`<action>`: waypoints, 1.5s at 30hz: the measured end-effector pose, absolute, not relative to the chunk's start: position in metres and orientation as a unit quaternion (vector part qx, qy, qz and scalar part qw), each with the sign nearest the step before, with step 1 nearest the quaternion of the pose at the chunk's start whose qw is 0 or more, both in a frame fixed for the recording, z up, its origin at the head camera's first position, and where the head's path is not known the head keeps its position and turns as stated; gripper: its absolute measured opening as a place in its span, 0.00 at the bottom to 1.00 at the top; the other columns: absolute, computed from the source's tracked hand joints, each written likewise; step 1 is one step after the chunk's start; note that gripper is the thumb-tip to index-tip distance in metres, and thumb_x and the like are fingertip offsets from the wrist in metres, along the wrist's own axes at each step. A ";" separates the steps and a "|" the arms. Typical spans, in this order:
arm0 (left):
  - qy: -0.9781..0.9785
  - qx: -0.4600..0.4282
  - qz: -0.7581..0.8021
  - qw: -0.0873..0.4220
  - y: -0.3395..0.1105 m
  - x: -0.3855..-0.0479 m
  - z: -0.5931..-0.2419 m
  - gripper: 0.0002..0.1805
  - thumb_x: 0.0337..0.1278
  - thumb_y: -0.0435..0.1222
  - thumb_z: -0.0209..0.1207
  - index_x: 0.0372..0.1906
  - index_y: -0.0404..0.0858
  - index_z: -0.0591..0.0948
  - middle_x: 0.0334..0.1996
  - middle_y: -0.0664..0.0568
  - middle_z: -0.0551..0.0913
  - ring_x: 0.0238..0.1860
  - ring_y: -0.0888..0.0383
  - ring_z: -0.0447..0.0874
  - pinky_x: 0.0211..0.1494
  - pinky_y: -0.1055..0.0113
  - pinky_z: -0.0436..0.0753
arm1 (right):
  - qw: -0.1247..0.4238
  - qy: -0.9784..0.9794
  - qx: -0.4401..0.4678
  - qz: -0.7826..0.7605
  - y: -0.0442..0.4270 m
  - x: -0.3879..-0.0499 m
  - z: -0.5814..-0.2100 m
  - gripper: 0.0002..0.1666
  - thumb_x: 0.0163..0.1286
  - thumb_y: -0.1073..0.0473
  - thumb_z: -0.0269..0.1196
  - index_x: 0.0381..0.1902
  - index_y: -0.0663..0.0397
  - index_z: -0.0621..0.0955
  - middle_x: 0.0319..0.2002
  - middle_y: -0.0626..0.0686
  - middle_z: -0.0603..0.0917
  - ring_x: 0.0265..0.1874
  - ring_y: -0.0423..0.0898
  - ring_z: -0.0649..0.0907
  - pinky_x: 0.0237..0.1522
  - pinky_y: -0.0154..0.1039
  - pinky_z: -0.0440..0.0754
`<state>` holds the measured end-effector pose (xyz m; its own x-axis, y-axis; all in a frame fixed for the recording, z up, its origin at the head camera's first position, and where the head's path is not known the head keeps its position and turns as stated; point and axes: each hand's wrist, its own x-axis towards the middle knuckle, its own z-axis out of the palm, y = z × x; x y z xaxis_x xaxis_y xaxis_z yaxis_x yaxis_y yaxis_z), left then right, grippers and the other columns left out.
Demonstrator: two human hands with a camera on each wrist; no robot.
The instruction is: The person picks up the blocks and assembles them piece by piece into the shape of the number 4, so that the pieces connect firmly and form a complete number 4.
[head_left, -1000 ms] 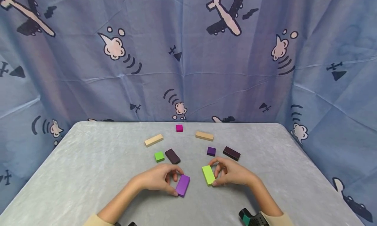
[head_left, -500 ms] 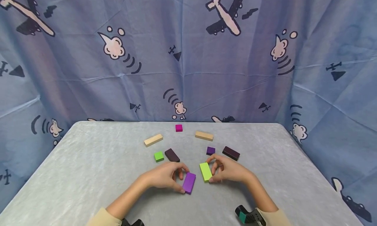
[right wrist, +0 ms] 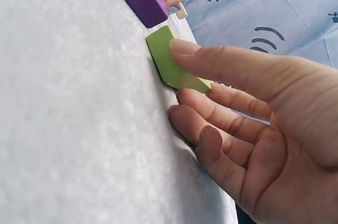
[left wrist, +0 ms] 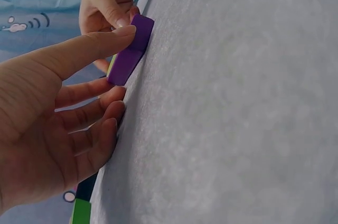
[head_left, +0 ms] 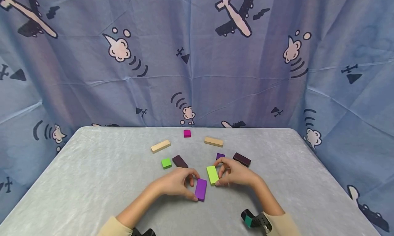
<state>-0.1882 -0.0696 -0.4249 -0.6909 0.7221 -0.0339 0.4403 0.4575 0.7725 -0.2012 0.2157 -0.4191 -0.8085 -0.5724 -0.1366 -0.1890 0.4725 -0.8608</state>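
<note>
While left hand (head_left: 175,183) pinches, half-curled: purple block (head_left: 201,189).
Right hand (head_left: 238,172), likewise: lime block (head_left: 212,175).
Blocks, barely apart: one nudge could skew both.

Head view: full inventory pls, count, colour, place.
Table: 1, light grey, lower half of view
Curtain: count unclear, blue with printed planes, behind and beside table
Purple block: 1, purple, pinched by left hand
Lime block: 1, yellow-green, pinched by right hand
Green block: 1, green, beyond left hand
Dark blocks: 2, dark brown, one beside green block, one beyond right hand
Violet block: 1, dark purple, partly behind right hand
Pale blocks: 2, beige, farther back, left and right
Magenta block: 1, magenta, near far table edge
Wrist devices: 2, black, on wrists, left cut off
Sleeves: 2, beige, bottom edge
Forearms: 2, bare, above sleeves
Both hands: 2, bare, mid-table
</note>
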 end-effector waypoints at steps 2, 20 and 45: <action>0.837 0.346 0.385 0.178 -0.069 -0.188 -0.425 0.29 0.43 0.38 0.83 0.51 0.38 0.82 0.31 0.59 0.81 0.25 0.71 0.72 0.33 0.74 0.73 | 0.207 0.835 -0.226 -0.457 0.214 -0.203 -0.419 0.34 0.62 0.66 0.76 0.62 0.71 0.74 0.35 0.53 0.84 0.23 0.43 0.80 0.24 0.34 0.78; 0.844 0.340 0.385 0.154 -0.064 -0.187 -0.430 0.29 0.40 0.42 0.85 0.48 0.41 0.82 0.28 0.59 0.80 0.26 0.71 0.71 0.33 0.73 0.72 | 0.208 0.825 -0.219 -0.478 0.207 -0.210 -0.420 0.34 0.64 0.67 0.75 0.63 0.73 0.72 0.34 0.53 0.84 0.23 0.45 0.81 0.25 0.38 0.81; 0.837 0.354 0.393 0.144 -0.064 -0.187 -0.432 0.30 0.43 0.43 0.84 0.49 0.38 0.82 0.29 0.59 0.80 0.28 0.71 0.72 0.35 0.73 0.75 | 0.190 0.839 -0.212 -0.464 0.203 -0.209 -0.422 0.34 0.64 0.65 0.75 0.63 0.73 0.72 0.32 0.51 0.84 0.20 0.43 0.78 0.22 0.35 0.76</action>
<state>-0.1869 -0.0643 -0.4324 -0.7079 0.7053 0.0378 0.4797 0.4407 0.7587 -0.2085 0.2033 -0.4222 -0.8380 -0.5317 -0.1229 -0.1791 0.4806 -0.8585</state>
